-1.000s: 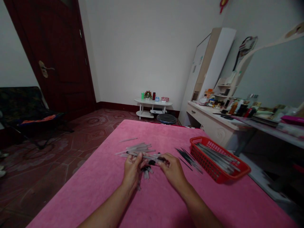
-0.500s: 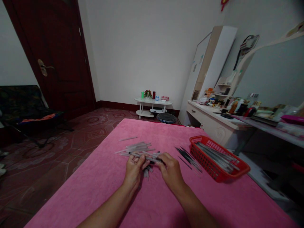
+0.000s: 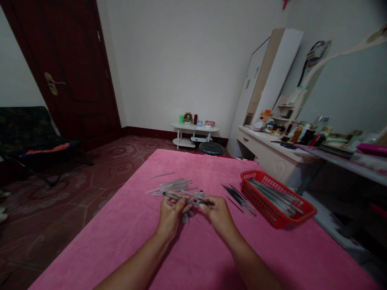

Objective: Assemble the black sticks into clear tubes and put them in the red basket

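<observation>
My left hand (image 3: 169,213) and my right hand (image 3: 218,212) meet over the pink-covered table (image 3: 187,257). Both are closed on one slim clear pen (image 3: 184,199), the left pinching its barrel, the right gripping the end near a black piece. Just beyond my fingers lies a loose pile of clear pen barrels (image 3: 175,186). Small clear caps (image 3: 185,217) lie under my hands. Thin black refills (image 3: 237,195) are spread to the right of my right hand.
A red plastic basket (image 3: 305,212) holding several finished pens sits at the table's right. One lone barrel (image 3: 163,175) lies farther back. A cluttered dresser (image 3: 272,155) stands to the right, a small white stand (image 3: 193,135) by the far wall, a dark door (image 3: 66,68) left.
My hands have stayed together on the pen, shifting only slightly. The black piece seen near my right fingers a second ago is now hidden within the grip. The view tilted down a little.
</observation>
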A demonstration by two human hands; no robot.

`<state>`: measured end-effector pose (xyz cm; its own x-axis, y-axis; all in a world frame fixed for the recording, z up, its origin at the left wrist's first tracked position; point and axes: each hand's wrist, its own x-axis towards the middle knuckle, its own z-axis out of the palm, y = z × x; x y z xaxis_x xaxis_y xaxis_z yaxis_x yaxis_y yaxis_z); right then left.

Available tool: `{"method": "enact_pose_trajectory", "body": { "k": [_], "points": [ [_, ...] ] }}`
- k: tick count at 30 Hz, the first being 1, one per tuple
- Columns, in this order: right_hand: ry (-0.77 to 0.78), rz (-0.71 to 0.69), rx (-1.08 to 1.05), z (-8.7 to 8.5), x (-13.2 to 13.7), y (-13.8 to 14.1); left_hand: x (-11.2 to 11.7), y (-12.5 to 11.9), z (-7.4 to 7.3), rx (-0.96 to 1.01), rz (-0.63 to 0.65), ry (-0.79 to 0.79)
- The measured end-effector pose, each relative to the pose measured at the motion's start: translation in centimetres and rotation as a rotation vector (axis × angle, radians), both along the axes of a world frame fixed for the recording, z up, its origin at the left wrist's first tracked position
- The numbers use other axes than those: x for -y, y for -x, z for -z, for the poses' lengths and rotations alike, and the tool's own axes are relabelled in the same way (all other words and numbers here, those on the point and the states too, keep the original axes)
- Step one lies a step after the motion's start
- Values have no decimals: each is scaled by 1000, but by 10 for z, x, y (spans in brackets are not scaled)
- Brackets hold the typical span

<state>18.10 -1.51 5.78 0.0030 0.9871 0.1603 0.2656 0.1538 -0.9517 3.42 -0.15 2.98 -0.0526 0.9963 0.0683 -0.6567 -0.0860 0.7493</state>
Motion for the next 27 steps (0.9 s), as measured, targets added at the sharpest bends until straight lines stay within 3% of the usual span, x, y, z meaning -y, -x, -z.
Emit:
{"method": "enact_pose_trajectory", "body": {
  "k": [3, 6, 13, 18, 21, 24, 27],
  "points": [
    [222, -58, -119, 3, -4, -6, 2, 2, -2, -53, 30, -22],
    [319, -89, -185, 4, -7, -9, 1, 3, -2, -83, 45, -28],
    [56, -122, -73, 2, -4, -3, -3, -1, 0, -141, 32, -31],
    [-13, -94, 96, 3, -2, -1, -5, -1, 2, -202, 41, -25],
    [-53, -99, 136, -6, -6, -11, -8, 2, 3, -259, 70, -56],
    [-138, 38, 233, -23, -12, -40, -13, 11, 2, -397, 20, -126],
    [-230, 372, 443, -43, -13, -89, -22, 24, 1, -620, -155, -218]
  ]
}}
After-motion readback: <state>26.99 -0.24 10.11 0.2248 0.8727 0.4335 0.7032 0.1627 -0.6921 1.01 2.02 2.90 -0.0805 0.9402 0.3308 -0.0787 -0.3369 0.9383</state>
